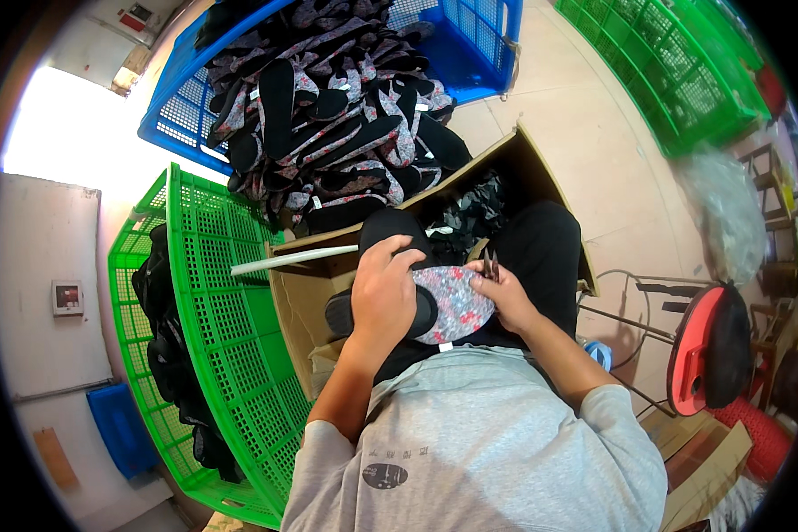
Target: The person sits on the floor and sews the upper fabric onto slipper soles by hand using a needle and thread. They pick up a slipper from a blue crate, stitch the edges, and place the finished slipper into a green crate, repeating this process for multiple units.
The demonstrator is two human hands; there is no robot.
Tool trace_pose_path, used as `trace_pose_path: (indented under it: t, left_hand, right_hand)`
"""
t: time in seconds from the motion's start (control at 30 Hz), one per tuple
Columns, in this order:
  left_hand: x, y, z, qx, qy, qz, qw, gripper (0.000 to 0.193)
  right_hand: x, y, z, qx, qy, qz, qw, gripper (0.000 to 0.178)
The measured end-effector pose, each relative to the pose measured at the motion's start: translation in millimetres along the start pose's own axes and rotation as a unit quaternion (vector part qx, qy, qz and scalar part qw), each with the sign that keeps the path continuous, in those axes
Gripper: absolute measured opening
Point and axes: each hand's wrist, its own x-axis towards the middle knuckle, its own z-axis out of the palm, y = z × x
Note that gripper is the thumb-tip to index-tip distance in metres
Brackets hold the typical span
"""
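Observation:
A floral slipper (461, 306) with a black opening and a small white tag lies across my lap. My right hand (505, 300) pinches its patterned toe end, and the dark pointed blades of small thread snips (489, 264) stick up from the same hand. Over the slipper's black end is my left hand (384, 294), its fingers bent but apart; whether the palm touches the slipper is hidden. Another black sole (339, 312) pokes out to the left of that hand.
An open cardboard box (541, 168) with dark scraps stands between my knees. Beyond it, a blue crate (474, 53) spills a heap of floral slippers (328, 115). A green crate (230, 355) holding black items is at left. A red-and-black round stool (705, 350) stands right.

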Motion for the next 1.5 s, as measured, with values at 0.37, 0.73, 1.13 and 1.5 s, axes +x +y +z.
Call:
trace_pose_path:
  t: [0.37,0.73,1.13,1.5]
  left_hand:
    - [-43.1,10.0,-37.8,0.164,-0.259,-0.067,0.950,0.056]
    - [-39.2,-20.4,-23.8,0.048,-0.309,-0.282,0.907,0.043]
    - [-35.8,-9.0,-23.2,0.065,-0.304,-0.277,0.909,0.042]
    - [-40.8,-13.1,-18.3,0.062,-0.281,-0.267,0.920,0.041]
  right_hand:
    - [31.8,-18.9,16.4,0.128,0.015,0.277,0.952,0.016]
    - [27.7,-16.9,21.0,-0.061,0.142,-0.006,0.988,0.010]
    - [24.8,-28.1,61.1,-0.181,-0.049,-0.057,0.981,0.027]
    - [33.5,-1.9,64.5,-0.084,0.083,-0.112,0.987,0.012]
